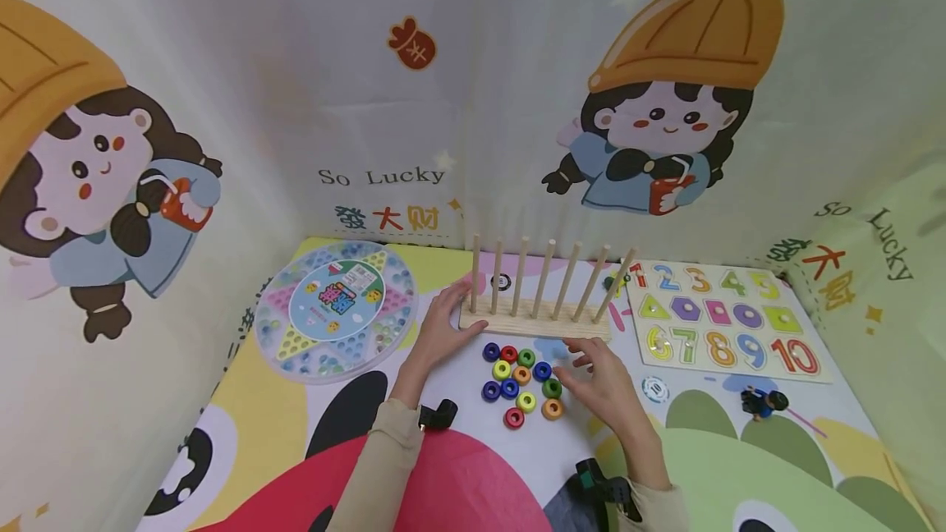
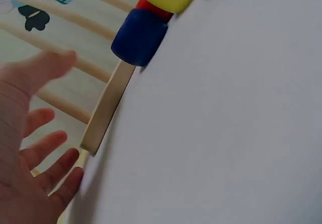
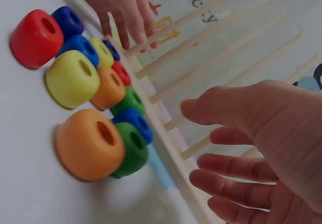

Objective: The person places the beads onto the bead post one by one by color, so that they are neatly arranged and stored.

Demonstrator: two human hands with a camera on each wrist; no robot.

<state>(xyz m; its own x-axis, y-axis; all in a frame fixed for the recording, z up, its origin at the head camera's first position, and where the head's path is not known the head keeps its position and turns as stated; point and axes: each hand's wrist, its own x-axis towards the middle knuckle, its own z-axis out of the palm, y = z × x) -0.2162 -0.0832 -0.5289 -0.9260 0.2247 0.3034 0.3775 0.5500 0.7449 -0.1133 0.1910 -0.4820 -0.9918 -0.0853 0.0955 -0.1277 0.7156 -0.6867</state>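
Note:
A wooden peg rack (image 1: 535,324), a flat base with several upright dowels, stands at the back of the table. My left hand (image 1: 446,328) is spread at its left end, thumb over the front edge of the base. Relaxed and holding nothing, my right hand (image 1: 604,382) hovers by the front right of the base, fingers loosely bent. Between the hands lie several ring beads in red, yellow, blue, green and orange, among them an orange bead (image 3: 90,143) and a red bead (image 3: 35,39). A green bead (image 1: 551,388) lies close to the right thumb.
Left of the rack lies a round marble board game (image 1: 336,310). At the right are a number puzzle board (image 1: 727,323), a poker chip (image 1: 654,389) and a small dark figure (image 1: 764,402). Printed curtains (image 1: 502,105) rise behind the table.

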